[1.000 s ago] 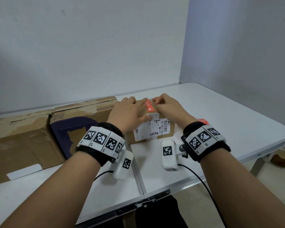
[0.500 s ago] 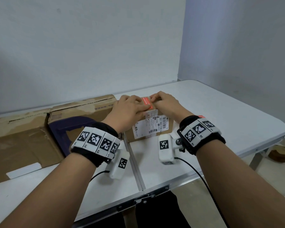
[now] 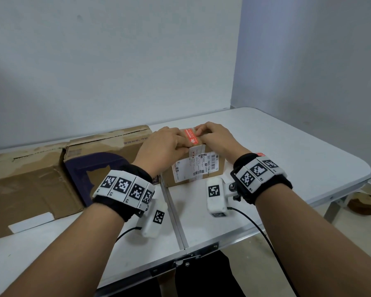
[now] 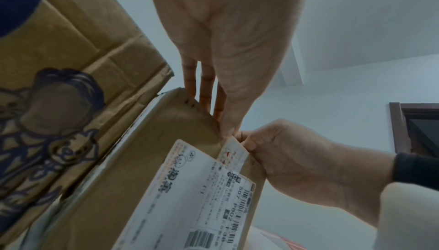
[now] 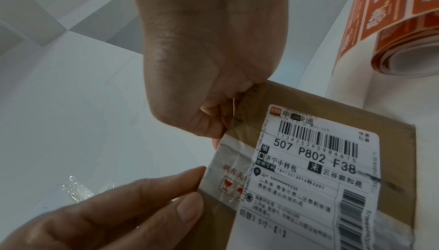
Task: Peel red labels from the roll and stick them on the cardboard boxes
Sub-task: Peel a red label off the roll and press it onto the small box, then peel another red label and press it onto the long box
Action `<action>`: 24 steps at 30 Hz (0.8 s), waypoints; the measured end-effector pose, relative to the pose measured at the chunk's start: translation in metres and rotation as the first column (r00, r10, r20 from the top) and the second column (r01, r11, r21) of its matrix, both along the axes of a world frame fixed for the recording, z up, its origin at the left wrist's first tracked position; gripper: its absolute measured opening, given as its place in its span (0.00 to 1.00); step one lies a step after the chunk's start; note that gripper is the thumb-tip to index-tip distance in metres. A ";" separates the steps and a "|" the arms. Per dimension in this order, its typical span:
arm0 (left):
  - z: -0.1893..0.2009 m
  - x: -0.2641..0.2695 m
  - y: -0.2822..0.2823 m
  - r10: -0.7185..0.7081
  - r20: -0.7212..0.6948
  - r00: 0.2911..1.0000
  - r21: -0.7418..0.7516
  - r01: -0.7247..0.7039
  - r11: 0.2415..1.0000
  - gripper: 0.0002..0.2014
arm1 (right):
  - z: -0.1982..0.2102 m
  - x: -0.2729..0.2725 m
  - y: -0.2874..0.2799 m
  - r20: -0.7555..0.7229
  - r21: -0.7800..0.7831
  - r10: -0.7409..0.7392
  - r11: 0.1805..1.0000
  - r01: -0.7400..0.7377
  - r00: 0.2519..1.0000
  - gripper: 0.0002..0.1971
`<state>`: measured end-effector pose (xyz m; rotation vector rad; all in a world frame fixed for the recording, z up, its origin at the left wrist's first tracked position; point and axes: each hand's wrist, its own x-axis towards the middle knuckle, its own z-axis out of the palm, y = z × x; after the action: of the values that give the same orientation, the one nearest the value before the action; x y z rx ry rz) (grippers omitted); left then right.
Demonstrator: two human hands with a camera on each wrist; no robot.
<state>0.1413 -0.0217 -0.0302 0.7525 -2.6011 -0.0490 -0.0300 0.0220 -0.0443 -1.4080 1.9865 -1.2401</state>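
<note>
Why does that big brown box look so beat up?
The big cardboard box at the table's left looks damaged: its top is torn and its front creased. The small box under both hands has wrinkled white tape. Nothing is spilled.

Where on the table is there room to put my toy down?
Bare table lies right of the small box, out to the rounded edge, and nearer than the box beside the centre seam. The left side is crowded with big cardboard boxes.

White folding table (image 3: 298, 159), crumpled clear wrap (image 5: 79, 191) (on table), dark doorframe (image 4: 399, 128)
</note>
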 end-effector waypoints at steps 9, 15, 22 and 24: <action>0.026 -0.013 0.003 0.032 -0.134 0.991 0.217 -0.002 0.976 0.07 | 0.010 -0.033 0.022 0.265 -0.302 -0.080 0.940 0.161 0.961 0.15; 0.042 -0.041 -0.002 0.003 -0.132 0.991 0.147 0.016 0.989 0.09 | -0.003 -0.096 0.039 0.218 -0.086 -0.449 0.876 0.475 0.867 0.15; 0.049 -0.090 0.014 -0.107 -0.032 0.994 0.100 0.110 0.989 0.11 | -0.026 -0.129 0.059 -0.144 0.374 -0.407 0.822 0.430 0.902 0.12; 0.050 -0.101 0.021 -0.139 -0.028 0.990 0.084 0.140 0.987 0.11 | -0.028 -0.129 0.059 -0.118 0.410 -0.352 0.834 0.368 0.928 0.15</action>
<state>0.0404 -0.0008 0.0196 0.5938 -2.6404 -0.2108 -0.1591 0.0812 -0.0724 -0.8721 2.4419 -0.8335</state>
